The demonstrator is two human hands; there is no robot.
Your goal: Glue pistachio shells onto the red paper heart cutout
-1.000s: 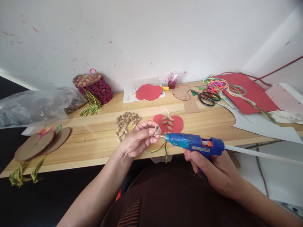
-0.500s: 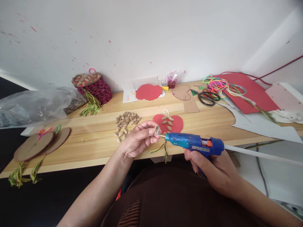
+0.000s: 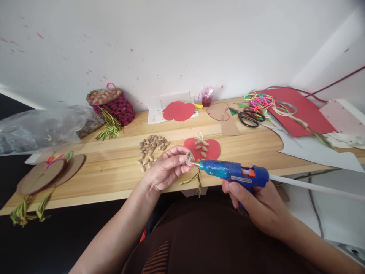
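Note:
My left hand pinches a small brown nut shell, peanut-like, between thumb and fingertips, its hollow side partly showing. The metal tip of a blue hot glue gun meets the shell or sits right beside it. My right hand is wrapped around the gun's handle, and a long white glue stick runs out of its back. Beyond my hands, a red heart-shaped card lies on the table with several shells on it, a white loop on top and a green tassel below.
Loose shells lie left of the red card. Further left are round tasselled pieces, a plastic bag and a purple woven basket. At the back stand a cup, scissors and tangled coloured cord.
Almost nothing differs. Both hands, the shell and the glue gun hold nearly the same position, with the gun shifted very slightly left.

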